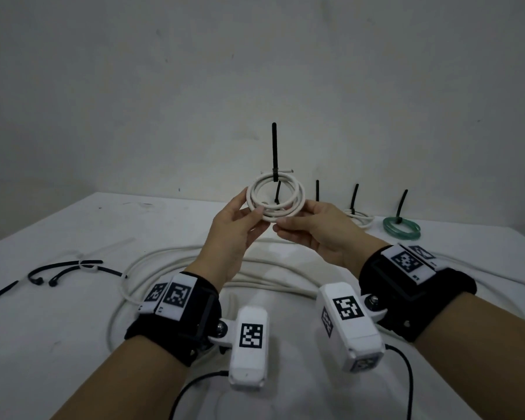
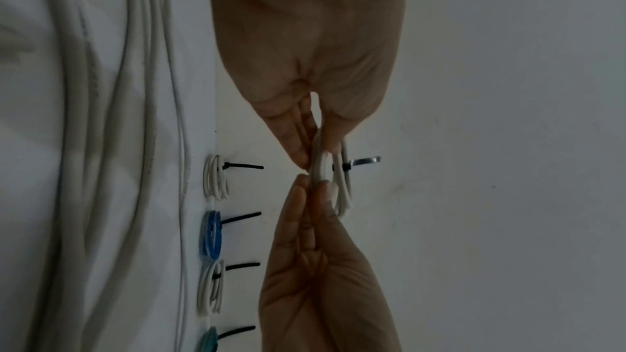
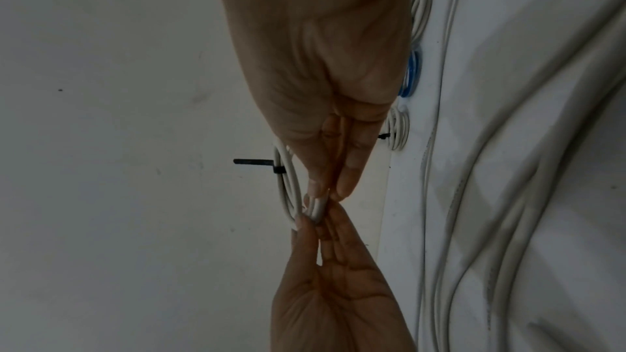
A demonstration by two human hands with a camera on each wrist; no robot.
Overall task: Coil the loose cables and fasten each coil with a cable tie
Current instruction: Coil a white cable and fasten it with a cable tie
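Head view, hands (image 1: 273, 234) hide blue coil

Right, I'm looking at a pale grey wall (image 1: 255, 56) filling everything behind and above the grip, plain apart from a few small dark scuffs (image 1: 157, 33) up and off to the left of it. Below the grip I've got the table (image 1: 58, 359) spreading out under a white cloth, its back edge meeting the wall just behind the grip. There's a faint dark smudge (image 1: 137, 204) on the cloth, left of the grip near that back edge.
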